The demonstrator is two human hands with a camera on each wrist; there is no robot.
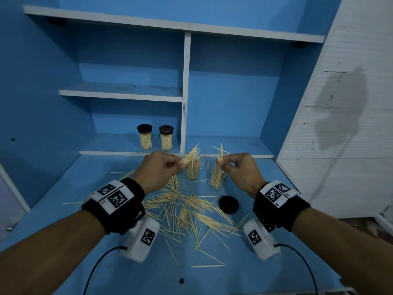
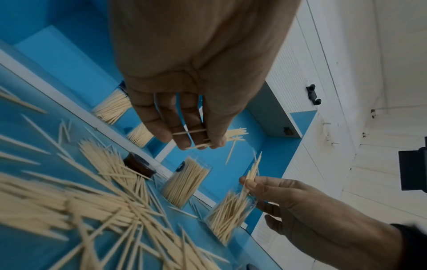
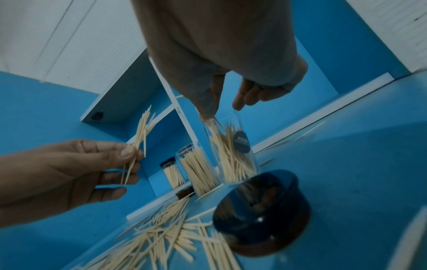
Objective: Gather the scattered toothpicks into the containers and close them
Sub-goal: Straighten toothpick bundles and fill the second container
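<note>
toothpicks pinched in both hands above two open jars

loose toothpicks [image 1: 185, 211] lie scattered in a thick heap over the blue table [image 1: 212, 279], between the two forearms and out past them. behind the heap stand two clear jars without lids, both upright: the left jar [image 1: 193, 169] is packed with sticks standing on end, the right jar [image 1: 217, 177] holds a looser, leaning lot.

the left hand [image 1: 157, 171] pinches a small left bundle [image 1: 190, 155] between thumb and curled fingers – it fans up and to the right, above the left jar. the right hand [image 1: 240, 169] pinches its own right bundle [image 1: 221, 154] between thumb and forefinger, held nearly upright over the right jar; the other fingers are loosely curled (the right wrist view shows sticks hanging from the fingertips [image 3: 208, 107] into that jar's mouth).

a dark round lid [image 1: 229, 204] lies on the table just right of the heap, near the right wrist. a second, brown lid [image 2: 138, 165] lies among the sticks beside the left jar, seen from the left wrist.

further back, on the low shelf [image 1: 119, 145], two closed jars stand side by side – one with a dark cap [image 1: 144, 137], one with a brown cap [image 1: 166, 138], both full.
</note>
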